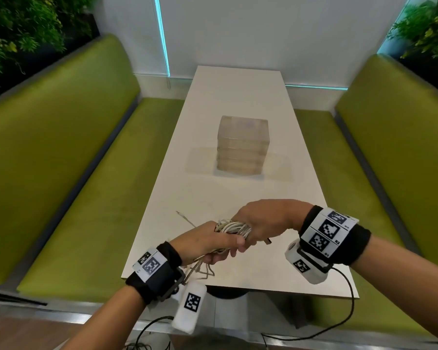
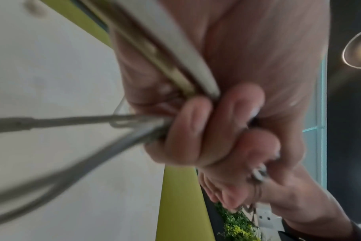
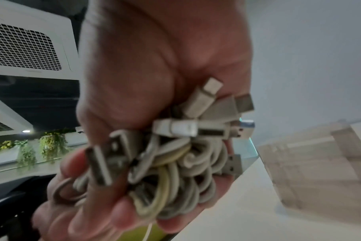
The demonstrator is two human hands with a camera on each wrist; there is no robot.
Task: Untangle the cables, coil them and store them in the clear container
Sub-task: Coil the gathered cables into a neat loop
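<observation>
A tangled bundle of white cables (image 1: 234, 228) hangs between both hands above the near end of the white table (image 1: 238, 102). My right hand (image 1: 263, 223) wraps round the bundle (image 3: 171, 171), where several USB plugs (image 3: 175, 128) stick out of the coils. My left hand (image 1: 208, 245) grips cable strands (image 2: 138, 124) from the left, its fingers (image 2: 188, 130) curled round them. Loose ends (image 1: 200, 270) dangle below the left hand, and one plug end (image 1: 185, 218) pokes out to the left. The clear container (image 1: 242, 145) stands mid-table, beyond the hands.
Green bench seats (image 1: 86, 185) flank the table on both sides (image 1: 379, 152). A white wall (image 1: 263, 31) closes the far end, with plants (image 1: 18, 29) in the upper corners. Black wires (image 1: 349, 304) trail from the wrist cameras below the table edge.
</observation>
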